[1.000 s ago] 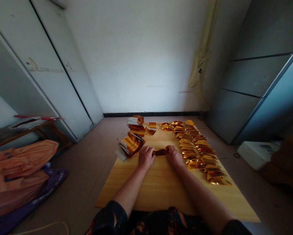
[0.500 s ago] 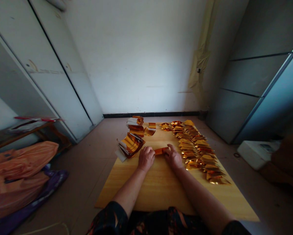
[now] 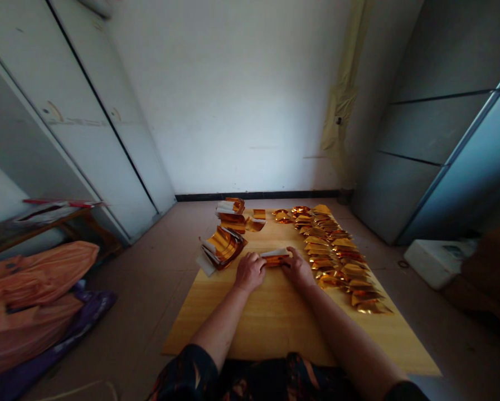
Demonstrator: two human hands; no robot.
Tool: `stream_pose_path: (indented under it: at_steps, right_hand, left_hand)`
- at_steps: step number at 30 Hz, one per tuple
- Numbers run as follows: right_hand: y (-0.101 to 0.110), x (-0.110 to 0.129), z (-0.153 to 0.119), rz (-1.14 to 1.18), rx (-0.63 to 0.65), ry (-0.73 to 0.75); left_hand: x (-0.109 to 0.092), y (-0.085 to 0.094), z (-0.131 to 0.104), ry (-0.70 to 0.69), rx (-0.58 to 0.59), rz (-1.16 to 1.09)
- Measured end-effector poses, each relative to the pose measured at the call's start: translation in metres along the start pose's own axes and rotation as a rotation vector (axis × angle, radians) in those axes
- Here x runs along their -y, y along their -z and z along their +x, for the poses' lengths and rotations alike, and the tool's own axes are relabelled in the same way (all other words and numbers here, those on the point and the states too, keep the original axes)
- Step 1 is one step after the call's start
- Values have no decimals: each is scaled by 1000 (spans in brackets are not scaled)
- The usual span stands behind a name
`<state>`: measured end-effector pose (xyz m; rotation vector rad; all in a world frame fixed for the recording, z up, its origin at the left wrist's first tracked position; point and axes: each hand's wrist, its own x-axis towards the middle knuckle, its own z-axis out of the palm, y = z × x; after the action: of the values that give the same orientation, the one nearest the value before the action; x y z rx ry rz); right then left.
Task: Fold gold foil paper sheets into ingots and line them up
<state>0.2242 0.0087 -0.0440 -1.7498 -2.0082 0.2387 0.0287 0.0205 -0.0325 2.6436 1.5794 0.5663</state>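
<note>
Between my two hands, low over the wooden board, is a sheet of gold foil paper (image 3: pixel 276 260), partly folded so that a pale strip of its back shows along the far edge. My left hand (image 3: pixel 251 270) grips its left end with curled fingers. At the right end my right hand (image 3: pixel 297 267) pinches it between thumb and fingers. Just beyond my left hand lies a thick curved stack of gold foil paper (image 3: pixel 223 245). Rows of folded gold paper pieces (image 3: pixel 331 245) lie close to the right of my right hand.
The wooden board (image 3: pixel 275 328) stretches from my lap toward the white wall. More foil sheets (image 3: pixel 232 214) lie at its far left. Orange and purple bags (image 3: pixel 36 301) are on the left, a white box (image 3: pixel 436 264) on the right, beside a grey cabinet (image 3: pixel 421 150).
The foil paper between my hands has turned or been folded, so its pale back now shows along the far edge. Both hands have stayed at its ends, shifting only slightly.
</note>
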Motion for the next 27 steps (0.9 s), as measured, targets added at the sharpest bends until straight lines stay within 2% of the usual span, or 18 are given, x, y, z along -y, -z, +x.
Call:
stream_pose_path:
  at_steps: [11,17,22,27]
  right_hand:
    - [12,8,-6,-92,-88,36]
    - [15,11,-4,-83,9,89]
    - [15,13,-1,-67,65,109]
    - [17,12,3,-51,91,104]
  left_hand:
    - [9,-7,4,11,8,-31]
    - [18,-2,2,-58,26,-75]
    - [17,3,-4,-82,-4,-21]
    - [14,-4,-3,-147,-44,-90]
